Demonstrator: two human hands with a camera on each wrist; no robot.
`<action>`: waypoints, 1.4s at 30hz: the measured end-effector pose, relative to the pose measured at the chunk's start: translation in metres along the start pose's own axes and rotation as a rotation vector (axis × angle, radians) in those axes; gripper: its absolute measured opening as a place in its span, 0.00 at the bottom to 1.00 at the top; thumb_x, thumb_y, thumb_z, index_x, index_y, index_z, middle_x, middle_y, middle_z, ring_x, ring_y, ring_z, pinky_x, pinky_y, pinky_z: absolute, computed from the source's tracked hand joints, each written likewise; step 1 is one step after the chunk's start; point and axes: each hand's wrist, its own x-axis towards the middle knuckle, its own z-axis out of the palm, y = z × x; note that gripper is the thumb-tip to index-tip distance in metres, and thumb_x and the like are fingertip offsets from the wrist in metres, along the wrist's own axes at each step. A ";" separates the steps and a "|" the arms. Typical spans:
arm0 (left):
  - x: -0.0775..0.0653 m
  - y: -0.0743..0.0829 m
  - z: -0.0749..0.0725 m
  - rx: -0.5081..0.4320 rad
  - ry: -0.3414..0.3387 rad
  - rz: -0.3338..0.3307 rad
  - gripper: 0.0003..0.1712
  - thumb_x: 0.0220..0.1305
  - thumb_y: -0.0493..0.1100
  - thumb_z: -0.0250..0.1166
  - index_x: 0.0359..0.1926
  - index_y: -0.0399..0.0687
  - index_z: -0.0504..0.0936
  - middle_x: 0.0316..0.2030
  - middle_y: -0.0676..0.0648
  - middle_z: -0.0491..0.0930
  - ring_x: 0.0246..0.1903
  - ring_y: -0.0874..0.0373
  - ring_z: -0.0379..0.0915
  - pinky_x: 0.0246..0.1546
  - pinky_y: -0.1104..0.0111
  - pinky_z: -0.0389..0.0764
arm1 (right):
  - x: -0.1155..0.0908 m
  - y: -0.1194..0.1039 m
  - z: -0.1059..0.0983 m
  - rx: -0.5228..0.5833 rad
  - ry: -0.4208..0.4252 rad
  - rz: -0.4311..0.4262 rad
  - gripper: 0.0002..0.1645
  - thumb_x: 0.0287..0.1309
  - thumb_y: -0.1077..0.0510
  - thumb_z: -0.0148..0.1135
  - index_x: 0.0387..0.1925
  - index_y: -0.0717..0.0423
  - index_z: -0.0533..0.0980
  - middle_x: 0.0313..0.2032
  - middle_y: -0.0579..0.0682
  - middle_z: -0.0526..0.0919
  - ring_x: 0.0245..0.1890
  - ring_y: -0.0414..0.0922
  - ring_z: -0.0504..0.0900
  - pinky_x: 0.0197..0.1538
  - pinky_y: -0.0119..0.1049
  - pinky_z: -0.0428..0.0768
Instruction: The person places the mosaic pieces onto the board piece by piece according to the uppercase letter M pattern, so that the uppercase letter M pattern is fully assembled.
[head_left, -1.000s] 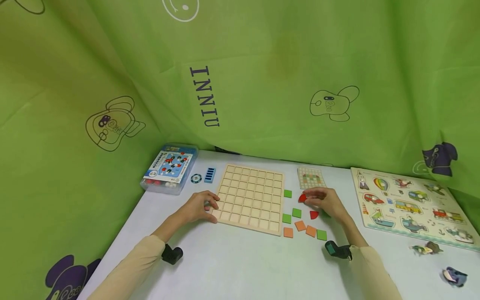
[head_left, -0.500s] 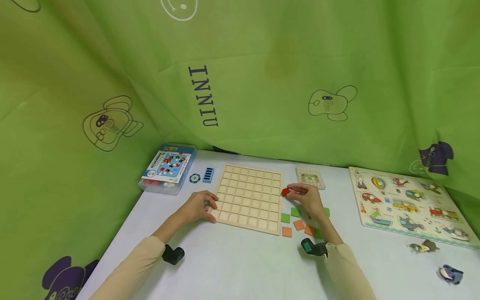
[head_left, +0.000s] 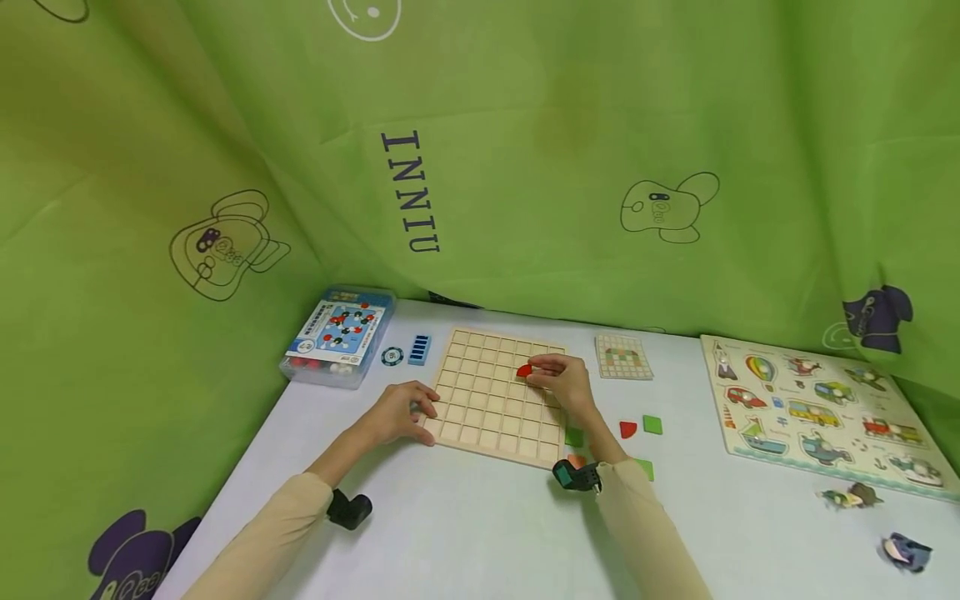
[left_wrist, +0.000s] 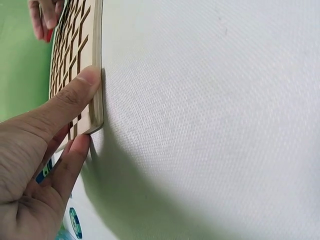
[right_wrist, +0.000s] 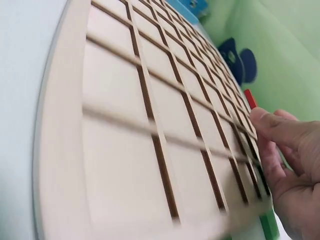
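Note:
A wooden grid board (head_left: 491,392) lies on the white table. At its front left corner my left hand (head_left: 396,413) grips the rim; the left wrist view has the thumb (left_wrist: 91,75) on the front edge and a fingertip (left_wrist: 81,143) against the side. My right hand (head_left: 564,385) pinches a red quarter-round tile (head_left: 523,371) over the board's right half. Only a sliver of that red tile (right_wrist: 250,98) shows past the thumb in the right wrist view; whether it touches the board I cannot tell. A second red tile (head_left: 628,429) lies right of the board.
Green tiles (head_left: 652,425) and an orange tile (head_left: 576,460) lie around my right forearm, partly hidden. A pattern card (head_left: 625,358) sits behind them. Left stand a boxed set (head_left: 339,337), a round chip (head_left: 392,357) and a blue piece (head_left: 420,350). A vehicle puzzle (head_left: 825,408) and small figures (head_left: 907,552) lie right.
My right hand has carried the red tile leftward from the table, past the board's right edge and over its cells. The left hand has stayed at the corner.

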 end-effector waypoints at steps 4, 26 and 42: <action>0.001 0.000 0.001 -0.010 -0.005 0.002 0.16 0.36 0.35 0.81 0.28 0.40 0.84 0.49 0.41 0.79 0.54 0.43 0.72 0.44 0.64 0.82 | 0.006 -0.004 0.018 -0.007 0.014 -0.030 0.17 0.48 0.70 0.70 0.44 0.67 0.81 0.40 0.62 0.84 0.39 0.53 0.84 0.39 0.31 0.84; 0.001 -0.001 0.003 -0.010 0.006 -0.047 0.16 0.36 0.36 0.81 0.28 0.42 0.83 0.50 0.43 0.79 0.56 0.43 0.70 0.45 0.66 0.82 | 0.032 -0.013 0.081 -0.065 -0.047 -0.161 0.15 0.42 0.75 0.71 0.37 0.70 0.81 0.33 0.63 0.85 0.31 0.52 0.85 0.36 0.34 0.85; 0.001 -0.004 0.005 -0.034 0.011 -0.017 0.16 0.36 0.35 0.80 0.29 0.41 0.83 0.50 0.42 0.78 0.56 0.42 0.70 0.45 0.67 0.82 | 0.037 -0.014 0.085 0.005 -0.110 -0.211 0.20 0.45 0.75 0.69 0.44 0.71 0.78 0.40 0.65 0.83 0.41 0.56 0.83 0.44 0.36 0.84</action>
